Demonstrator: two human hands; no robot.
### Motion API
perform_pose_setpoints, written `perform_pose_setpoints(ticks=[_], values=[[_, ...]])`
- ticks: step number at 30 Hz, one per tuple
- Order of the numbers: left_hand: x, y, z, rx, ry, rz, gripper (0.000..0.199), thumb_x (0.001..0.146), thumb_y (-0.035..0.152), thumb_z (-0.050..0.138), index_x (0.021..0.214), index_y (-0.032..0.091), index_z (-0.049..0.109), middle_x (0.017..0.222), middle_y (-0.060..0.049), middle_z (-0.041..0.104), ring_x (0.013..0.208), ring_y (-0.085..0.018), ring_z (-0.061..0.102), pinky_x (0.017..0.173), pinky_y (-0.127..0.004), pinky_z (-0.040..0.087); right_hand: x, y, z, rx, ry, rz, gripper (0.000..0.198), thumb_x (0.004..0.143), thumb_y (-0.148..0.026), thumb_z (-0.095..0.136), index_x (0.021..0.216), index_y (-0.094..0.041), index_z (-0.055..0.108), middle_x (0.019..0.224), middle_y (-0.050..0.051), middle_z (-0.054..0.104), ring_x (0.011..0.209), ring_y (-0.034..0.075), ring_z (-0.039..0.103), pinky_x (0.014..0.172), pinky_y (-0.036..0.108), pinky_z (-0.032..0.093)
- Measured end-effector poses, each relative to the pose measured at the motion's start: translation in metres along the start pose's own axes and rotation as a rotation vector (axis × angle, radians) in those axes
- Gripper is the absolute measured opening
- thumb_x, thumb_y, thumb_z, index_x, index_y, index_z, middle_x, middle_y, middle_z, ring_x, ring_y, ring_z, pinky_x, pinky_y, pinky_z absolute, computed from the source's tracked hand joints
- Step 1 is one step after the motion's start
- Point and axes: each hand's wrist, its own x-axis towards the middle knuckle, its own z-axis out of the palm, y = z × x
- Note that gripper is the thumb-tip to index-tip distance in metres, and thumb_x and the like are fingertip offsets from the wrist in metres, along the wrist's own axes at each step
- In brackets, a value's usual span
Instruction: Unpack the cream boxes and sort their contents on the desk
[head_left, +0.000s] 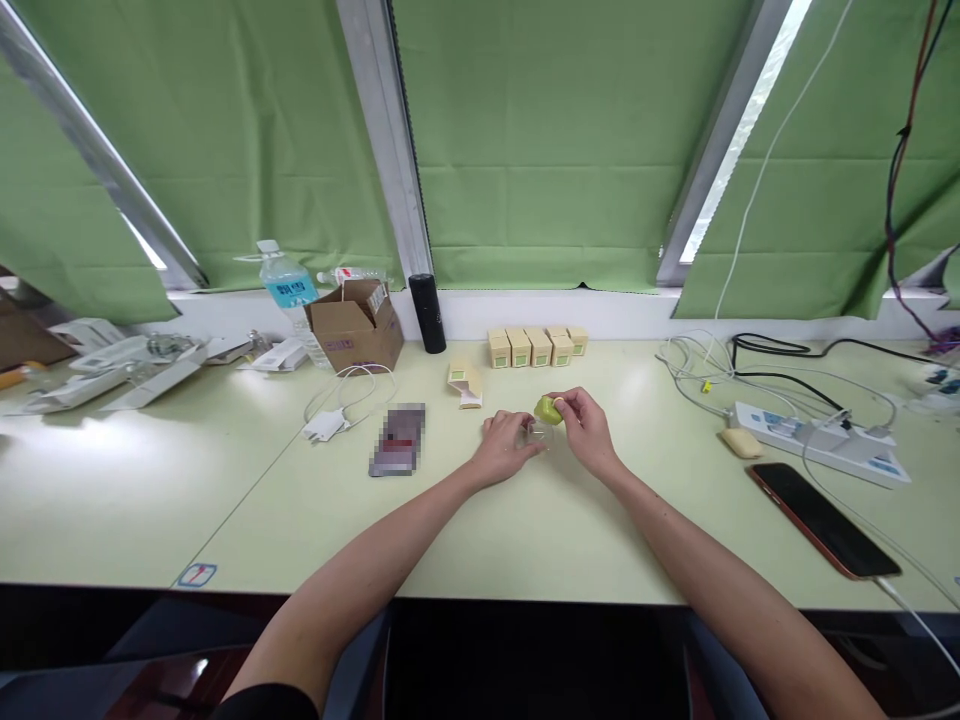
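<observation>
My left hand (504, 447) is closed around a small clear container (537, 434) near the middle of the table. Just right of it, my right hand (589, 428) pinches a small yellow-green object (548, 409) between thumb and fingers, held at the container's upper edge. What kind of thing the yellow-green piece is, I cannot make out. An opened small cardboard box (466, 386) lies beyond my left hand. Behind my hands stands a row of several small tan boxes (541, 347) with green labels.
To the left are a pixelated flat item (398, 440), a white charger (325, 425), a brown carton (358, 327), a water bottle (289, 290) and a black cylinder (427, 313). On the right, a power strip (821, 445), tangled cables and a phone (825, 518) lie on the table (525, 550).
</observation>
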Motion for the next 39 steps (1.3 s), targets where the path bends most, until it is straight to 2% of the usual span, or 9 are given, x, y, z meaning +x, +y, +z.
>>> perform_pose_setpoints(ticks=[7, 10, 13, 17, 21, 24, 28, 32, 39], values=[[-0.002, 0.002, 0.001, 0.003, 0.04, -0.034, 0.05, 0.086, 0.04, 0.072, 0.131, 0.029, 0.054, 0.125, -0.006, 0.066, 0.129, -0.03, 0.048, 0.11, -0.048, 0.032, 0.007, 0.012, -0.009, 0.204, 0.109, 0.187, 0.05, 0.077, -0.071, 0.069, 0.085, -0.023, 0.059, 0.094, 0.007, 0.075, 0.082, 0.022, 0.069, 0.075, 0.04, 0.06], [-0.006, 0.007, -0.005, -0.044, 0.09, -0.015, 0.063, 0.086, 0.039, 0.072, 0.142, 0.03, 0.046, 0.136, -0.007, 0.061, 0.134, -0.03, 0.045, 0.113, -0.047, 0.032, 0.005, 0.009, -0.009, 0.243, 0.085, 0.193, 0.049, 0.076, -0.07, 0.072, 0.082, -0.023, 0.06, 0.087, 0.006, 0.074, 0.075, 0.02, 0.067, 0.067, 0.036, 0.058], [-0.011, 0.012, -0.015, -0.157, 0.137, 0.094, 0.058, 0.093, 0.038, 0.064, 0.146, 0.03, 0.042, 0.14, -0.008, 0.058, 0.132, -0.027, 0.048, 0.112, -0.044, 0.036, 0.0, -0.001, -0.006, 0.223, -0.014, 0.162, 0.047, 0.077, -0.068, 0.071, 0.08, -0.022, 0.061, 0.088, 0.006, 0.074, 0.071, 0.018, 0.065, 0.061, 0.032, 0.055], [-0.016, 0.022, -0.026, -0.265, 0.111, 0.205, 0.042, 0.092, 0.038, 0.064, 0.133, 0.027, 0.058, 0.126, -0.007, 0.066, 0.114, -0.024, 0.061, 0.107, -0.04, 0.043, -0.007, -0.013, 0.0, 0.164, -0.163, 0.132, 0.041, 0.082, -0.064, 0.068, 0.083, -0.023, 0.063, 0.085, 0.003, 0.072, 0.068, 0.017, 0.062, 0.06, 0.031, 0.051], [-0.016, 0.028, -0.024, -0.393, 0.1, 0.103, 0.027, 0.087, 0.038, 0.069, 0.11, 0.024, 0.07, 0.107, -0.005, 0.072, 0.1, -0.022, 0.065, 0.095, -0.037, 0.049, -0.012, -0.017, 0.001, 0.15, -0.184, 0.116, 0.037, 0.09, -0.06, 0.062, 0.089, -0.023, 0.06, 0.082, 0.002, 0.067, 0.066, 0.017, 0.062, 0.06, 0.031, 0.053], [-0.012, 0.028, -0.018, -0.578, 0.179, -0.022, 0.034, 0.083, 0.05, 0.072, 0.099, 0.02, 0.068, 0.096, -0.006, 0.073, 0.089, -0.02, 0.066, 0.084, -0.035, 0.052, -0.016, -0.019, -0.003, 0.087, -0.164, -0.022, 0.03, 0.097, -0.053, 0.054, 0.107, -0.025, 0.057, 0.107, 0.006, 0.066, 0.079, 0.019, 0.066, 0.067, 0.036, 0.059], [-0.006, 0.025, -0.016, -0.733, 0.237, -0.131, 0.05, 0.076, 0.068, 0.072, 0.082, 0.02, 0.059, 0.077, -0.003, 0.068, 0.072, -0.017, 0.065, 0.069, -0.03, 0.051, -0.024, -0.021, -0.004, -0.319, -0.119, -0.424, 0.037, 0.092, -0.043, 0.064, 0.124, -0.026, 0.056, 0.13, 0.015, 0.056, 0.113, 0.03, 0.062, 0.078, 0.043, 0.06], [-0.006, 0.026, -0.015, -0.737, 0.235, -0.18, 0.057, 0.075, 0.075, 0.068, 0.072, 0.02, 0.055, 0.064, 0.0, 0.062, 0.06, -0.015, 0.059, 0.058, -0.028, 0.046, -0.027, -0.017, 0.001, -0.573, -0.105, -0.615, 0.031, 0.096, -0.033, 0.061, 0.126, -0.026, 0.06, 0.119, 0.015, 0.062, 0.106, 0.03, 0.065, 0.08, 0.044, 0.06], [-0.012, 0.03, -0.02, -0.721, 0.215, -0.08, 0.058, 0.089, 0.073, 0.052, 0.072, 0.018, 0.057, 0.064, 0.0, 0.058, 0.062, -0.013, 0.055, 0.061, -0.027, 0.045, -0.022, -0.013, 0.0, -0.569, -0.066, -0.812, 0.029, 0.099, -0.019, 0.057, 0.128, -0.022, 0.058, 0.11, 0.013, 0.065, 0.098, 0.024, 0.067, 0.074, 0.036, 0.061]])
